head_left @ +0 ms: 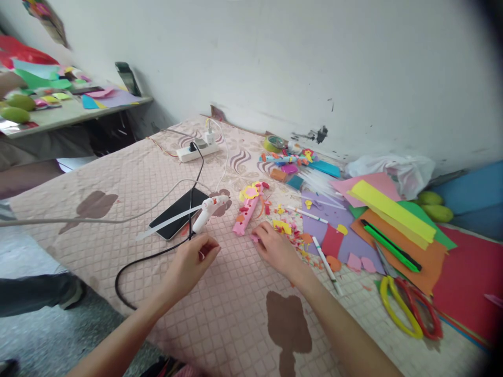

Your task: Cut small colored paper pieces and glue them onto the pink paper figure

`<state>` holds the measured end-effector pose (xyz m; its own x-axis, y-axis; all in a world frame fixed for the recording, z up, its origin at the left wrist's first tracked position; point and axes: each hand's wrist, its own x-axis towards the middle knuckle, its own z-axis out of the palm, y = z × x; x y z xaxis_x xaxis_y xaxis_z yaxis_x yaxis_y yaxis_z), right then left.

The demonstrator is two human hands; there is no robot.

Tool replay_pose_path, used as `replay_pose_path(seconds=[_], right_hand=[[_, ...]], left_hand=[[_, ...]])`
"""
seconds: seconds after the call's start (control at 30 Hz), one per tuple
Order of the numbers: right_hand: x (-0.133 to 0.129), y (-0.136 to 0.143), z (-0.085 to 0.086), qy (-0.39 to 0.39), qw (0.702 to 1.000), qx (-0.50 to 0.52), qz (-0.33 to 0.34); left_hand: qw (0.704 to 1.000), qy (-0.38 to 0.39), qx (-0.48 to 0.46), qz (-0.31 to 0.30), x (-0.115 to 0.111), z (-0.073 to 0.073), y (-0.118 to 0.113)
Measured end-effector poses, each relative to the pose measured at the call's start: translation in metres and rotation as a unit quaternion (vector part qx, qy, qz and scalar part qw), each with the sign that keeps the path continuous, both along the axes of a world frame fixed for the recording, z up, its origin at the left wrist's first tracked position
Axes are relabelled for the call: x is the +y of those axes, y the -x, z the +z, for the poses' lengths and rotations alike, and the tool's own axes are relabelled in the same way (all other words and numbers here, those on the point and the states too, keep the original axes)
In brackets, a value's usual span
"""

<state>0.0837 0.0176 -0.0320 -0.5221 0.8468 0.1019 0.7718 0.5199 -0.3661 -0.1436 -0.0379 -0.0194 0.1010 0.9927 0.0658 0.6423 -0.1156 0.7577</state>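
Note:
My right hand [273, 248] pinches a small pink paper piece [255, 238] at its fingertips, low over the table. Just beyond it lies a pink decorated strip [247, 212] with a yellow flower [250, 192] at its far end. My left hand [194, 259] is closed, its fingers curled toward the thumb; what they hold, if anything, is hidden. Close beyond that hand is a white glue gun [207, 213], with a long pale glue stick [168, 222] reaching out of its back across a black phone [178, 213]. Colourful paper scraps [286, 228] are scattered right of the pink strip.
Scissors [411, 309], a green cutter knife [391, 245], markers [326, 264] and coloured sheets [467, 283] spread over the right side. A power strip [197, 152] feeds a black cable [137, 259] looping beside my left hand. Another person's leg [39, 295] shows at left.

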Motion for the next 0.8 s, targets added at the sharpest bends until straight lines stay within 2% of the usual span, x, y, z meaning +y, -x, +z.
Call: replay_pose_path(seconds=[0.13, 0.23, 0.33, 0.47, 0.6, 0.8], right_hand=[[0.004, -0.001, -0.005, -0.005, 0.999, 0.048, -0.002], [0.006, -0.002, -0.006, 0.004, 0.99, 0.131, -0.043], [0.004, -0.001, -0.001, 0.057, 0.972, 0.22, -0.067], [-0.005, 0.004, 0.014, 0.154, 0.938, 0.307, -0.052], [-0.014, 0.01, 0.024, 0.198, 0.918, 0.341, -0.043], [-0.018, 0.014, 0.023, 0.236, 0.895, 0.376, -0.048]], left_hand=[[1.0, -0.004, -0.005, -0.014, 0.002, 0.003, -0.007], [1.0, -0.009, -0.003, -0.025, 0.006, 0.007, -0.014], [0.999, -0.014, -0.019, -0.036, 0.01, 0.009, -0.022], [0.996, -0.005, -0.075, -0.043, 0.015, 0.01, -0.033], [0.992, -0.004, -0.116, -0.045, 0.018, 0.011, -0.043], [0.981, 0.01, -0.187, -0.044, 0.021, 0.008, -0.048]])
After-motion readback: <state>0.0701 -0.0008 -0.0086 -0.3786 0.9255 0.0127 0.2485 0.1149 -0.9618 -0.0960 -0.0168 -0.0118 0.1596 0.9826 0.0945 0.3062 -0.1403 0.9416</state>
